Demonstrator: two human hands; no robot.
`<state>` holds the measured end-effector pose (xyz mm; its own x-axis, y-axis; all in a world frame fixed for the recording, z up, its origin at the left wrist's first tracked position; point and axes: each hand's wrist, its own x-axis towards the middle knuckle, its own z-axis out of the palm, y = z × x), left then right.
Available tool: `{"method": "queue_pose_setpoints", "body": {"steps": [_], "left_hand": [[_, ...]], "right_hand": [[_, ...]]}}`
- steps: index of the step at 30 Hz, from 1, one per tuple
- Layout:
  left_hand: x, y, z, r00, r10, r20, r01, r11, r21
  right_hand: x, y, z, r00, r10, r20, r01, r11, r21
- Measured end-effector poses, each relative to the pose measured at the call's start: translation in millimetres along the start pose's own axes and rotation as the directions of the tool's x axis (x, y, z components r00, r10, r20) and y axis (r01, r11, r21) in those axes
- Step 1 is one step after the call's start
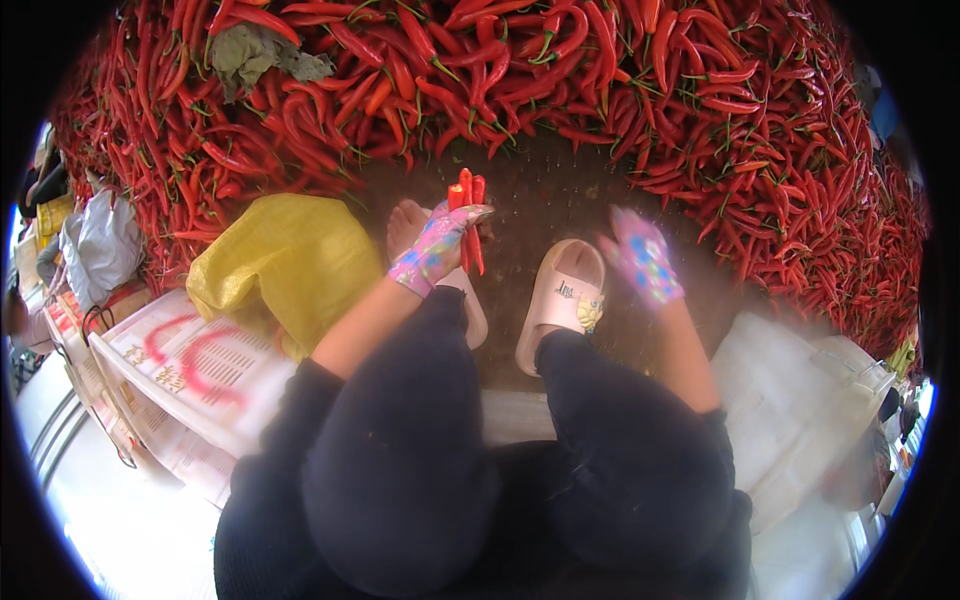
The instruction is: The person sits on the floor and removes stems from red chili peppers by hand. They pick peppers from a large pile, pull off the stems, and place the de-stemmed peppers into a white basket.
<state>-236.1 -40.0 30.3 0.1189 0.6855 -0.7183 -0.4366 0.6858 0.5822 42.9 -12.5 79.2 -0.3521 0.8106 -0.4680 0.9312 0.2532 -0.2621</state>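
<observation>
My left hand [439, 244], in a pink flower-patterned glove, grips a small bunch of red chili peppers [474, 251] upright above my left foot. One pepper in the bunch shows a blunt orange end at the top. To the right of my right slipper [559, 300], my right hand [643, 259] hangs over the brown floor in a matching glove. It is blurred, its fingers are apart, and I see nothing in it. A large heap of red chili peppers [510, 75] with green stems curves around in front of me and along both sides.
A yellow woven sack [300, 255] lies left of my left arm, beside a white plastic crate [202, 360] with red marks. Another whitish crate [795, 397] stands at my right. A crumpled grey-green cloth or leaf [259, 56] rests on the heap. A grey bag [105, 244] sits far left.
</observation>
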Motion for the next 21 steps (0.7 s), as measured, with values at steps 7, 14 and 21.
{"method": "queue_pose_setpoints", "body": {"steps": [7, 14, 21], "left_hand": [[3, 4, -9, 1.000, -0.013, 0.013, 0.016, 0.974, -0.228], [14, 28, 1, 0.999, 0.048, 0.005, -0.043, 0.938, -0.345], [26, 13, 4, 0.931, -0.168, 0.324, 0.319, 0.805, -0.500]], "right_hand": [[149, -96, 3, 0.898, -0.164, -0.408, 0.231, 0.965, 0.121], [101, -83, -17, 0.920, -0.140, -0.367, 0.221, 0.956, 0.190], [37, -95, -7, 0.921, -0.377, -0.093, 0.388, 0.905, 0.172]]}}
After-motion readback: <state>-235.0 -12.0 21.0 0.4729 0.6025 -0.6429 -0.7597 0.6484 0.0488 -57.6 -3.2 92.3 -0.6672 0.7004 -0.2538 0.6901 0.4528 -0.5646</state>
